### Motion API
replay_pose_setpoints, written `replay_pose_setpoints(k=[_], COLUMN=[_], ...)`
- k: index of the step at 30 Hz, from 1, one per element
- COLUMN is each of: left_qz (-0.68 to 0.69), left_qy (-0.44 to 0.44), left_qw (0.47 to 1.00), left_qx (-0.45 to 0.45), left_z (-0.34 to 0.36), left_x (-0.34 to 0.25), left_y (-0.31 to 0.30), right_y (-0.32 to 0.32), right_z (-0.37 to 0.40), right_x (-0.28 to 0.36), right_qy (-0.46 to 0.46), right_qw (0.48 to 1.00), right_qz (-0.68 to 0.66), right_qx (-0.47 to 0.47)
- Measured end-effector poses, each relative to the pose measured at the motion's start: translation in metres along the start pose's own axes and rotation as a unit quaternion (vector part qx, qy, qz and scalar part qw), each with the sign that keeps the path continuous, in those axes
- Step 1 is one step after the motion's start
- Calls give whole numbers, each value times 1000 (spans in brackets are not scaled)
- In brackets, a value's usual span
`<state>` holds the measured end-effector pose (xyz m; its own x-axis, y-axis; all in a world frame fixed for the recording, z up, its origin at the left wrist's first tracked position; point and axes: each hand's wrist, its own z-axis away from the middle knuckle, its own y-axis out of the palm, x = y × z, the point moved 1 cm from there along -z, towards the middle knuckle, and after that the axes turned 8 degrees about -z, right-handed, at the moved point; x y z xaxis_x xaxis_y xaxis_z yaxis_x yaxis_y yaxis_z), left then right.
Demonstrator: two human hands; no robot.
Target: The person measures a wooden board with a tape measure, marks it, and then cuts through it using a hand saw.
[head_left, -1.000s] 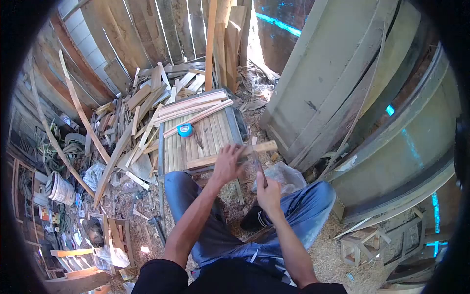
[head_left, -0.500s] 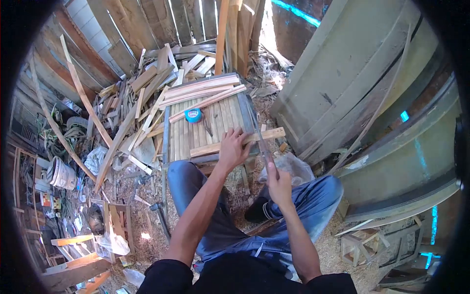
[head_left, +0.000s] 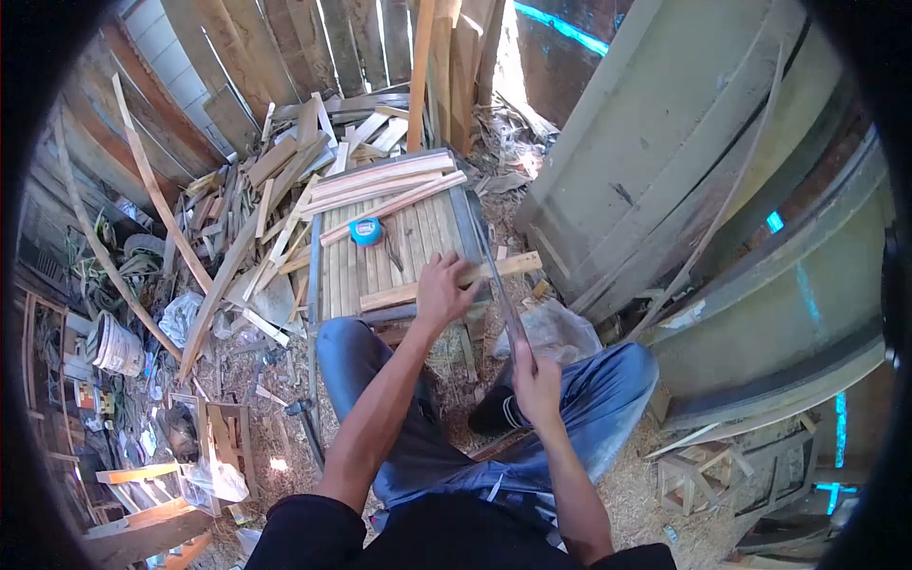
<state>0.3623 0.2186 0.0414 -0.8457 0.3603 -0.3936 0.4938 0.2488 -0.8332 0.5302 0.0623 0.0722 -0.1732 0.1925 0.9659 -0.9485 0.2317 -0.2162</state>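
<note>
My left hand [head_left: 444, 288] is closed over a wooden strip [head_left: 390, 297], pressing it down near the front edge of a low slatted bench [head_left: 340, 282]. My right hand [head_left: 538, 388] grips the handle of a saw [head_left: 504, 296], seen nearly edge-on. Its long blade crosses the strip just right of my left hand and points away from me. The strip's right end sticks out past the bench. Farther back on the slats sit a blue tape measure [head_left: 365, 231], a thin dark tool [head_left: 392, 253] and several pale strips [head_left: 385, 181].
Scrap wood [head_left: 285, 180] is heaped behind and left of the bench. A hammer [head_left: 302, 410] lies by my left leg, with a white bucket [head_left: 118, 344] farther left. A plastic bag [head_left: 551, 332] rests beyond my right knee. Large panels [head_left: 655, 123] lean at right.
My right hand has drawn the saw a little toward me. My left hand stays on the strip, its fingers slightly shifted. The whole view has moved slightly.
</note>
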Motion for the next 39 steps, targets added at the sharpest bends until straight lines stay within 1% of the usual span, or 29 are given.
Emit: replay_pose_setpoints(k=[4,5,7,9,10,11,12,14,16,18,19,22,23,25,26,28,30,31,33,34,36,38,39], left_qz=[17,22,21,22,24,26,25,28,33,27,27,27,31,38,35,44,49,48,44,44,38,34,29], left_qy=[-8,-6,-7,-2,-5,-9,4,-9,-35,-14,-18,0,3,-16,-16,-14,-18,-32,-25,-21,-16,-19,-15], left_qw=[1000,1000,1000,1000,999,999,999,999,998,999,999,1000,999,998,999,999,998,998,999,999,999,999,999], left_qx=[1,3,15,19,27,37,27,32,40,28,37,14,9,39,37,25,18,16,20,16,28,19,18], left_z=[0,2,3,0,-1,0,0,-2,-1,2,7,1,-1,-1,1,0,0,2,0,-1,0,-1,-3], left_x=[-3,-3,0,0,1,2,4,2,1,3,6,7,6,4,2,1,2,2,1,-1,2,5,4], left_y=[-1,-1,0,0,-1,-2,-2,-2,0,1,2,5,4,-2,-4,-4,-4,-4,-4,-5,0,2,0], right_y=[-27,-26,-8,13,15,16,16,-3,-33,-32,-30,10,10,12,8,2,-22,-28,-35,-26,-2,11,13], right_z=[56,55,26,-15,-23,-26,-26,9,49,47,48,-14,-18,-27,-23,-4,37,53,72,59,17,-13,-15], right_x=[-8,-13,5,11,18,28,37,41,27,21,23,29,30,32,24,17,0,-7,-18,-2,10,27,29], right_qy=[13,22,-55,-73,-70,-58,-47,-93,2,15,23,-56,-61,-35,-49,-46,24,26,26,-2,-94,-77,-79], right_qw=[999,999,997,993,994,995,996,993,998,996,996,996,995,995,995,998,997,996,998,998,989,991,992], right_qz=[45,48,62,87,87,83,80,64,57,73,80,74,78,95,84,49,61,66,47,52,111,106,100], right_qx=[8,12,-6,-14,-15,-6,3,-25,24,41,42,-16,-20,27,20,-3,47,60,31,19,-3,-3,-5])
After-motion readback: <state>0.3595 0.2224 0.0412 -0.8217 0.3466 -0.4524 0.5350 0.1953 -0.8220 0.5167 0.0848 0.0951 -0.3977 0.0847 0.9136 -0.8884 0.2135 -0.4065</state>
